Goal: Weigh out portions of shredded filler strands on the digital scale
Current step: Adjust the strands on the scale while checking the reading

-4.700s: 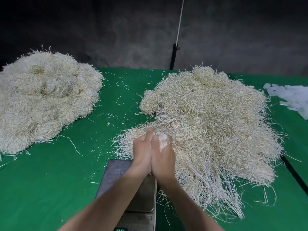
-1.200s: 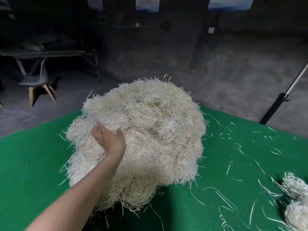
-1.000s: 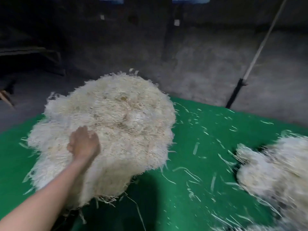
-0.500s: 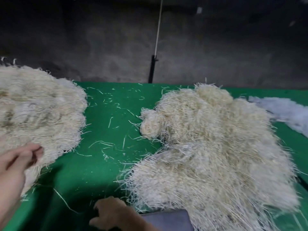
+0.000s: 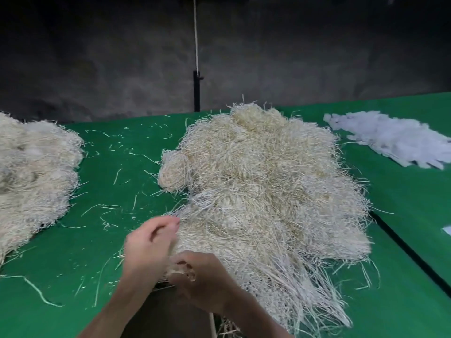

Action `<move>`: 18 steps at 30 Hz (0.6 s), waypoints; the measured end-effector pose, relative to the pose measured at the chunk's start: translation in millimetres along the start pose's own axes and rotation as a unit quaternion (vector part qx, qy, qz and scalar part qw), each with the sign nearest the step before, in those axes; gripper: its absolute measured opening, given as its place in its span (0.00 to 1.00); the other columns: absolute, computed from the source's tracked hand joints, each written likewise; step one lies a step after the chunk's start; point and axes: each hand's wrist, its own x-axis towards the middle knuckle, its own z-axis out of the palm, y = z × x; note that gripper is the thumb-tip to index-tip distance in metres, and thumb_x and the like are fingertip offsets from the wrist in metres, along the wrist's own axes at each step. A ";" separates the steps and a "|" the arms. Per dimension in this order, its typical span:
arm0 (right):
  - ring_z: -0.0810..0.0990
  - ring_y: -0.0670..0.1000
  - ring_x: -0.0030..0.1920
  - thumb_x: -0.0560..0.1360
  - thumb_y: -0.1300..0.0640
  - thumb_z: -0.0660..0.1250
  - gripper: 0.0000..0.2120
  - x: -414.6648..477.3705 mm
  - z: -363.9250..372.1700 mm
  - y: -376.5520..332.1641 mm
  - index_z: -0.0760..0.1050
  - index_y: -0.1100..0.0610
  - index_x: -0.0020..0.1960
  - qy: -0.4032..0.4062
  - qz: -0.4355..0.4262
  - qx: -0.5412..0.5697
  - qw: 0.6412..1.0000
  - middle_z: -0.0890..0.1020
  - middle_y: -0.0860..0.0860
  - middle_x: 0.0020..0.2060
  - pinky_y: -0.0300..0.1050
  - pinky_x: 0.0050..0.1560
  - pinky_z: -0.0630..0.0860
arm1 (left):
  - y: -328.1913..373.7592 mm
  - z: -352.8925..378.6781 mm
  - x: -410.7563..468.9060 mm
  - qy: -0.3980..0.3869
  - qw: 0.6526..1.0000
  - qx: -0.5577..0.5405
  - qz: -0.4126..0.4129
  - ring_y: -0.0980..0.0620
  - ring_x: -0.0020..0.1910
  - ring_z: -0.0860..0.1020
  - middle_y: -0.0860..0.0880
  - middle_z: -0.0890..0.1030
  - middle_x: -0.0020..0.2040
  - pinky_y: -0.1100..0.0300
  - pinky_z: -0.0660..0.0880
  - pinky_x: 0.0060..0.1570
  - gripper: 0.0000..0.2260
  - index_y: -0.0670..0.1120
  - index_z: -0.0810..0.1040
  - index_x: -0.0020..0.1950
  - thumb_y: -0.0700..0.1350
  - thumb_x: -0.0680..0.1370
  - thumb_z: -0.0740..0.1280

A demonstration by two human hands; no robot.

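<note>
A green surface [image 5: 73,264] carries two heaps of shredded filler strands. The main pile [image 5: 263,191] lies centre-right and a second pile [image 5: 31,179] sits well apart at the left edge, with loose strands [image 5: 109,208] scattered between. White scraps [image 5: 390,140] lie far right, beyond a dark seam [image 5: 402,247]. A black pole [image 5: 196,91] stands behind. The main pile's long axis runs far to near, and its near strands lie straight, fanning toward the viewer. The right hand [image 5: 202,284] has its grip curled on a tuft [image 5: 181,270] at the pile's near edge. The left hand [image 5: 148,242] curls into that edge, blurred, so I cannot tell what its grip holds. The forearms largely cover the scale [image 5: 170,313].
</note>
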 end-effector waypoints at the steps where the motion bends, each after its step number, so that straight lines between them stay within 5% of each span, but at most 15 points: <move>1: 0.77 0.46 0.43 0.77 0.50 0.62 0.12 -8.8 -14.5 9.1 0.78 0.56 0.53 0.033 -0.018 0.013 0.999 0.82 0.53 0.47 0.32 0.46 0.69 | 6.7 23.5 6.7 -0.018 0.998 0.050 0.028 0.68 0.42 0.78 0.56 0.83 0.46 0.76 0.71 0.42 0.06 0.50 0.80 0.50 0.41 0.76 0.67; 3: 0.72 0.38 0.41 0.77 0.51 0.64 0.12 -25.0 -37.9 20.1 0.79 0.58 0.54 0.069 -0.031 0.022 0.997 0.83 0.54 0.46 0.27 0.44 0.65 | 13.7 62.5 28.9 -0.063 0.976 0.182 0.101 0.73 0.52 0.72 0.59 0.75 0.60 0.74 0.67 0.55 0.15 0.53 0.74 0.61 0.49 0.75 0.69; 5: 0.73 0.40 0.46 0.78 0.50 0.64 0.16 -37.4 -61.1 41.2 0.78 0.59 0.58 0.077 -0.017 0.020 0.997 0.82 0.53 0.50 0.32 0.49 0.68 | 16.1 106.3 60.1 -0.073 0.937 0.311 0.140 0.60 0.66 0.67 0.55 0.69 0.68 0.54 0.60 0.71 0.27 0.49 0.67 0.69 0.57 0.73 0.68; 7: 0.75 0.42 0.48 0.78 0.51 0.63 0.15 -45.5 -84.5 63.6 0.77 0.59 0.59 0.083 0.000 0.014 0.996 0.82 0.52 0.52 0.37 0.53 0.70 | 10.4 139.3 90.9 -0.078 0.901 0.414 0.106 0.50 0.71 0.64 0.51 0.66 0.72 0.45 0.54 0.73 0.35 0.45 0.64 0.72 0.62 0.71 0.68; 12: 0.75 0.42 0.43 0.78 0.56 0.64 0.08 -52.5 -129.2 112.8 0.78 0.58 0.54 0.134 0.044 0.023 0.990 0.81 0.48 0.45 0.31 0.46 0.69 | -37.3 168.1 109.4 -0.209 0.840 0.492 -0.088 0.46 0.66 0.70 0.46 0.68 0.70 0.48 0.69 0.65 0.47 0.45 0.53 0.76 0.61 0.67 0.73; 18: 0.71 0.39 0.38 0.76 0.62 0.62 0.05 -22.1 -143.0 135.2 0.73 0.54 0.50 0.149 0.089 0.110 0.979 0.73 0.44 0.39 0.29 0.38 0.66 | -22.5 148.2 103.8 -0.184 0.918 0.320 -0.144 0.40 0.62 0.75 0.38 0.71 0.67 0.46 0.74 0.60 0.39 0.44 0.59 0.75 0.43 0.69 0.75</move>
